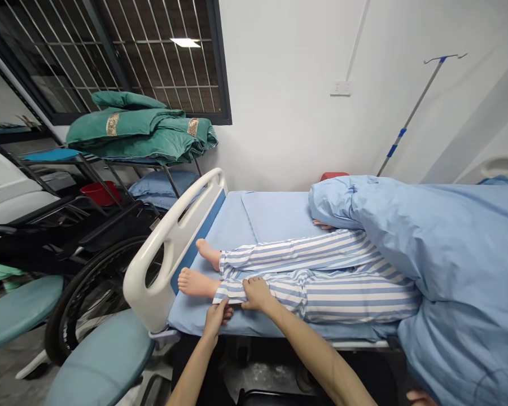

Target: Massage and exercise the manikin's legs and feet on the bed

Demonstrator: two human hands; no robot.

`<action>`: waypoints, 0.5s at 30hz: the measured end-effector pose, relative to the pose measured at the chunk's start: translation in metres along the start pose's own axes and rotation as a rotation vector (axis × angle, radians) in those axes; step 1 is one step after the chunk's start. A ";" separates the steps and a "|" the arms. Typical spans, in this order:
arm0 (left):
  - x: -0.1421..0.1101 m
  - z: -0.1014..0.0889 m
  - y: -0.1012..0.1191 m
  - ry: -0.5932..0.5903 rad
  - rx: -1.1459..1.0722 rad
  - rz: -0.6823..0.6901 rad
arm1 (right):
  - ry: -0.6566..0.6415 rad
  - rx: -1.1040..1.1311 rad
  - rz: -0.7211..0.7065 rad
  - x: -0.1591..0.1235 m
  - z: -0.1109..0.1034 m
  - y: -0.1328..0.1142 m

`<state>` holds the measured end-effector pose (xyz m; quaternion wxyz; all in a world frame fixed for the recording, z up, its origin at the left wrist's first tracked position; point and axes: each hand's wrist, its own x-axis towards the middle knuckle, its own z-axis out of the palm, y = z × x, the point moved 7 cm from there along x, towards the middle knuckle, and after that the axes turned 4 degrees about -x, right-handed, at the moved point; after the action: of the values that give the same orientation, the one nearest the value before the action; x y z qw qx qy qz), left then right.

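A figure that looks like a care manikin lies on the bed in blue-and-white striped pajama trousers (355, 296). Its bare near foot (195, 282) and far foot (208, 254) point toward the footboard. My left hand (217, 317) pinches the lower edge of the near trouser cuff, right by the ankle. Slightly higher up the same leg, my right hand (258, 294) grips the striped cloth from above, thumb toward me. Cloth is bunched around the knee. A blue quilt (461, 242) covers the upper body, and one of the figure's hands (323, 224) shows under its edge.
The white footboard (175, 225) rises left of the feet. Beyond it stand a wheelchair (105, 287) and round stools (101, 361). Green folded bedding (144, 132) lies beneath the barred window. An IV pole (415, 107) leans at back right. Another person's hand (421, 398) shows bottom right.
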<state>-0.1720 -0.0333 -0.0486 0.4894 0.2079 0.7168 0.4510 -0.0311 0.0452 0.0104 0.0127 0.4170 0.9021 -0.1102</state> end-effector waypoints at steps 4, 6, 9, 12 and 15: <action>-0.005 -0.010 0.055 0.090 0.278 0.391 | -0.023 0.088 -0.020 -0.003 -0.006 0.002; -0.006 0.009 0.092 0.073 0.400 0.562 | -0.014 0.191 -0.032 -0.006 -0.015 0.008; 0.000 0.063 0.141 -0.035 0.597 0.747 | 0.050 0.298 -0.002 -0.012 -0.035 0.040; 0.020 0.118 0.171 -0.144 0.837 0.888 | 0.017 0.237 0.115 -0.022 -0.049 0.103; 0.060 0.137 0.170 -0.201 1.163 0.853 | -0.111 0.082 0.335 -0.045 -0.052 0.185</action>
<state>-0.1006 0.1576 0.0492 0.1449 0.7361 0.6489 0.1271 0.1417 0.1384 0.0316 0.0637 0.5549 0.8127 -0.1663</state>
